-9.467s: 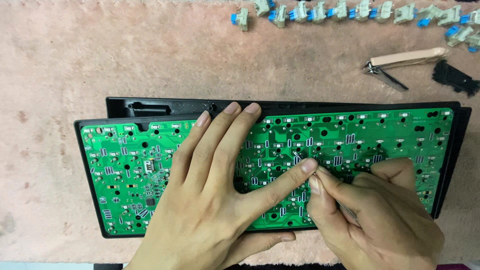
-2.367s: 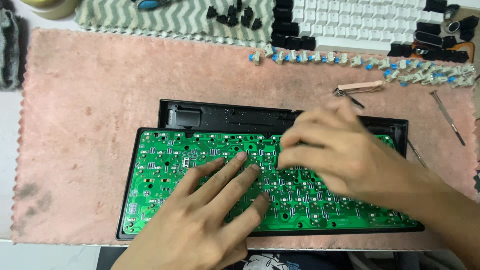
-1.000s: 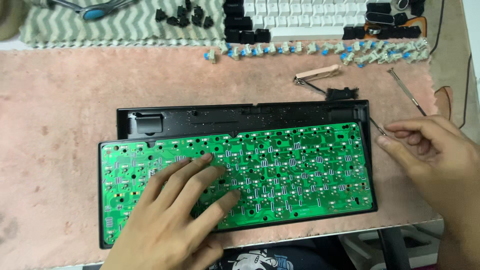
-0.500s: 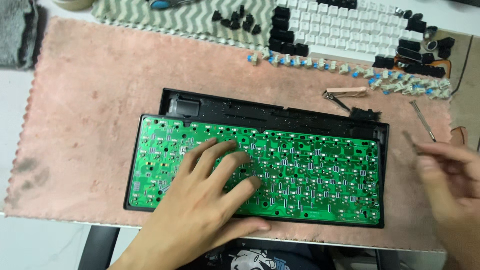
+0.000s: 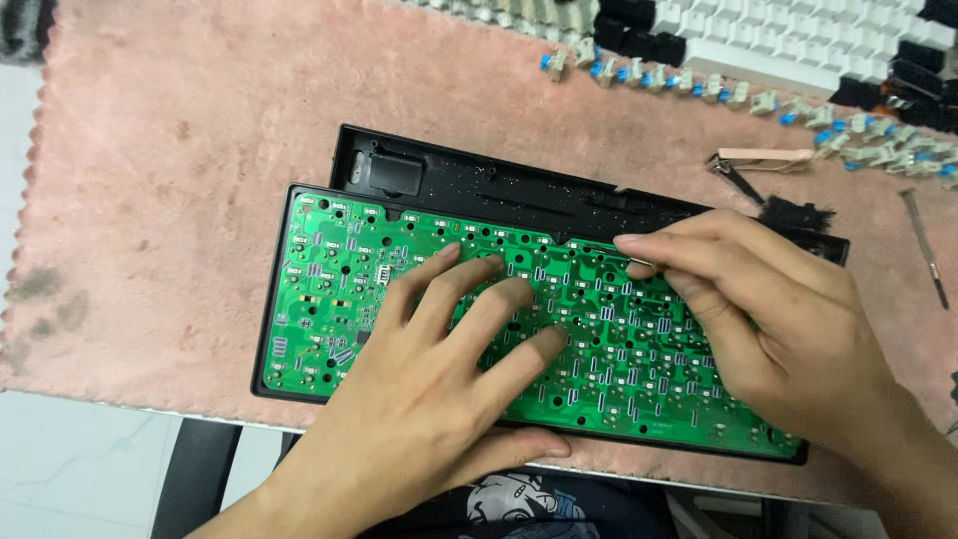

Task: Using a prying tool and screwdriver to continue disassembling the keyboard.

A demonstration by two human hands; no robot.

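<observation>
Our right hand (image 5: pixel 788 329) lay over the right part of the green circuit board (image 5: pixel 399 299), thumb and forefinger pressed together on something small and pale at the board's upper edge; we could not make out what it was. The other fingers curled loosely behind the pinch. Our left hand (image 5: pixel 439 399) rested flat on the middle of the board, fingers spread and pointing up and to the right, holding nothing.

The board sat inside a black keyboard case (image 5: pixel 419 175), whose upper lip showed bare above it, with a raised black block near the left end. Case and board lay tilted on a pink fuzzy mat (image 5: pixel 180 150).

Further up the mat ran a loose row of small switches with blue stems (image 5: pixel 699 85). Above those lay white and black keycaps (image 5: pixel 798 35). Right of the case lay a small tool with a pale wooden handle (image 5: pixel 763 158), a black brush-like piece (image 5: pixel 798 213) and a thin metal rod (image 5: pixel 926 250).
</observation>
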